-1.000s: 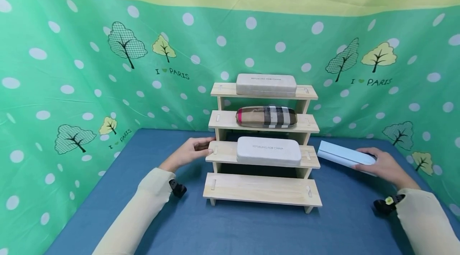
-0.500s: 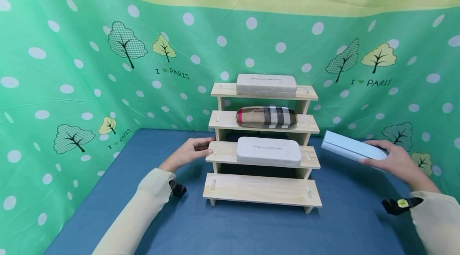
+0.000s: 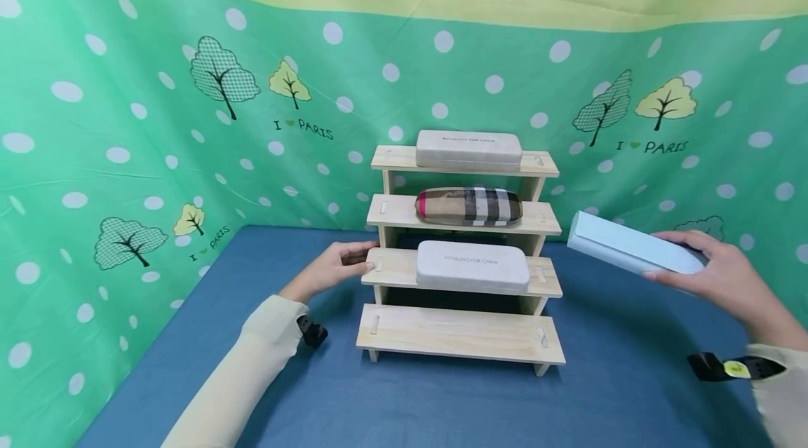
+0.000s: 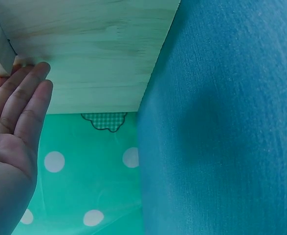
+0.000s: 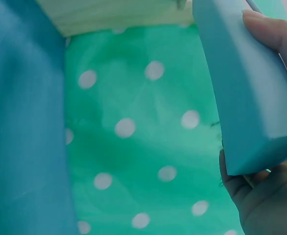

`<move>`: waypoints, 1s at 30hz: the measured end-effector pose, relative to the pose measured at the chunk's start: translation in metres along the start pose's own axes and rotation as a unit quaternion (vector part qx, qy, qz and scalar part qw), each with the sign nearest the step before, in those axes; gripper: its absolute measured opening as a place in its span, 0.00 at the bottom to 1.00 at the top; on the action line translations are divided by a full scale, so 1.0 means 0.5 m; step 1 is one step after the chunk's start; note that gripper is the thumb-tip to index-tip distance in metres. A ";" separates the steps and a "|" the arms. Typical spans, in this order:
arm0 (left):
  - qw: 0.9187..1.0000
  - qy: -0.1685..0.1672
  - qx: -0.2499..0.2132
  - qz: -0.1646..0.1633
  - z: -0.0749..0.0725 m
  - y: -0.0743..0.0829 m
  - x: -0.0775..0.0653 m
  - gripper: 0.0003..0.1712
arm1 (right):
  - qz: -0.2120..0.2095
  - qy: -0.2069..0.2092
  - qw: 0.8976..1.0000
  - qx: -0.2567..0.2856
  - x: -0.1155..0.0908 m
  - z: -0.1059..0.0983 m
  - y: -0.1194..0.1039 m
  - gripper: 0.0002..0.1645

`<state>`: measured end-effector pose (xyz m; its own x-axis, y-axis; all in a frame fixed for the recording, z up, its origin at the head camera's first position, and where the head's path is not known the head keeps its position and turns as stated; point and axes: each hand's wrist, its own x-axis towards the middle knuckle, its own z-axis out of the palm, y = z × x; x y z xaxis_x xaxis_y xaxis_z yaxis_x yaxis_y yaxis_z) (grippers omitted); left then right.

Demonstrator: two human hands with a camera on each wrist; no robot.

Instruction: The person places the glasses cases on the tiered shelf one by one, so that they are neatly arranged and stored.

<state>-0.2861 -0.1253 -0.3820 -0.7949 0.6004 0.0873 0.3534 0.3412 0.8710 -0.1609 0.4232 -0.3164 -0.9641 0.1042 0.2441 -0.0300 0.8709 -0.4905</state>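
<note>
My right hand (image 3: 726, 273) grips one end of a long, light blue case (image 3: 631, 245) with a flap line along its top. It is held at a slant above the table, right of the wooden step rack (image 3: 461, 332). The right wrist view shows my thumb on one face of the case and fingers behind it. My left hand (image 3: 331, 269) holds the left end of the rack's second-lowest board, thumb over the end. In the left wrist view, the straight fingers (image 4: 28, 105) lie along the rack's side panel; the thumb is hidden there.
A white case (image 3: 473, 266) sits on the second-lowest board, a plaid pouch (image 3: 470, 206) one step higher, and another white case (image 3: 468, 150) on top. The rack's lowest board is bare. Behind the blue tabletop (image 3: 404, 406) hangs a green dotted curtain (image 3: 126, 174).
My right hand has carried the light blue case rightward and slightly up, away from the rack. My left hand and the things on the rack have stayed in place.
</note>
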 end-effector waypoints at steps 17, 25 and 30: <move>1.000 0.008 -0.004 -0.008 -0.001 -0.028 0.005 0.31 | -0.127 0.007 0.991 0.041 -0.042 0.009 -0.136 0.38; 1.000 0.005 0.000 0.000 0.001 -0.025 0.006 0.32 | -0.183 -0.003 0.981 0.062 -0.068 0.040 -0.194 0.39; 1.000 0.006 -0.001 -0.001 0.000 -0.023 0.008 0.32 | -0.219 -0.014 0.973 0.074 -0.080 0.069 -0.223 0.40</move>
<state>-0.2933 -0.1269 -0.3918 -0.8016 0.5907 0.0923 0.3511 0.3400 0.8725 -0.1283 0.3052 -0.3005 -0.8568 -0.2770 0.4350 -0.4757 0.7503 -0.4591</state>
